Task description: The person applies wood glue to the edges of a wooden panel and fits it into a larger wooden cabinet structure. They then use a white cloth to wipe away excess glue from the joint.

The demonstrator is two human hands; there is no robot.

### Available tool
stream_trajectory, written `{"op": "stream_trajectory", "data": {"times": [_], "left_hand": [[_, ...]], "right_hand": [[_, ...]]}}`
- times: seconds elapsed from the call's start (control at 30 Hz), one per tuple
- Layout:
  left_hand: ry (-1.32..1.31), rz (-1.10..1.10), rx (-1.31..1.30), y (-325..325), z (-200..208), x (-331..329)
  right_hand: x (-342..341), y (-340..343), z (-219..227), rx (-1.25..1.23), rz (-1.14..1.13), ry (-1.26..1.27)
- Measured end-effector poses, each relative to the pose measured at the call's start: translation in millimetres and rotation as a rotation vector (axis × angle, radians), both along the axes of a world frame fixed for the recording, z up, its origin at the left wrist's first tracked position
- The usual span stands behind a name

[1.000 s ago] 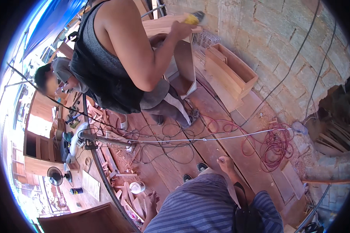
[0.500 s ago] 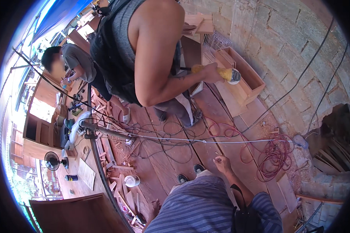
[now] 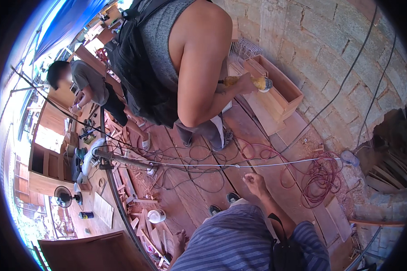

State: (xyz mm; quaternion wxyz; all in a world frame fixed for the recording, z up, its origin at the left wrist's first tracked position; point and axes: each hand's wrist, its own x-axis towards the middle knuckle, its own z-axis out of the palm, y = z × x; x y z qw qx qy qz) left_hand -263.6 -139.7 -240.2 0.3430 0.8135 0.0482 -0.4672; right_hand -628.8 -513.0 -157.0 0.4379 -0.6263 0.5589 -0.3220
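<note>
My right hand [image 3: 256,183] is held out over the wooden floor [image 3: 199,194], its fingers curled. Whatever may be pinched in them is too small to make out. Low at my left side hangs my left hand [image 3: 181,239], partly covered by my striped shirt [image 3: 230,235]; its fingers look loosely apart with nothing in them. In front of me a co-worker [image 3: 203,58] wearing a black backpack grips a yellow power tool [image 3: 260,84] with a rounded grey end. That tool is above an open wooden drawer box [image 3: 282,90], well beyond my reach.
Coiled red hose [image 3: 321,183], dark cords [image 3: 194,171] and a taut white line [image 3: 257,165] cross the floor. Wood scraps and a white bucket [image 3: 156,216] lie left, beside a workbench [image 3: 92,226] with a fan [image 3: 63,197]. Another person [image 3: 86,74] bends there. A block wall [image 3: 330,58] stands right.
The co-worker's body has shifted right and now hides the board and the other hand near the wall. My right hand has moved slightly; a small pale bit between its fingers no longer shows clearly.
</note>
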Motion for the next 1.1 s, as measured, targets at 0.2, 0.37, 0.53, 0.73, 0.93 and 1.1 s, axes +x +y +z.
{"op": "stream_trajectory", "data": {"times": [0.2,0.37,0.53,0.73,0.93,1.1], "left_hand": [[-0.013,-0.028,0.010,-6.0,7.7,7.7],[-0.016,-0.023,0.007,-12.0,10.0,7.7],[-0.018,-0.015,-0.006,-18.6,12.0,4.6],[-0.020,0.022,-0.036,-24.9,13.5,-1.7],[-0.023,0.062,-0.036,-15.6,19.4,-9.5],[-0.023,0.085,-0.038,-10.6,23.6,-16.2]], "right_hand": [[-1.6,-28.2,29.8,-0.023,-0.079,-0.105],[1.0,-33.5,40.3,0.023,-0.074,-0.193],[-3.6,-60.1,79.3,0.016,-0.054,-0.365],[-0.4,-123.1,171.6,-0.103,-0.066,-0.616],[14.9,-178.0,214.9,-0.132,-0.030,-0.720],[34.2,-216.5,227.9,-0.068,-0.059,-0.779]]}}
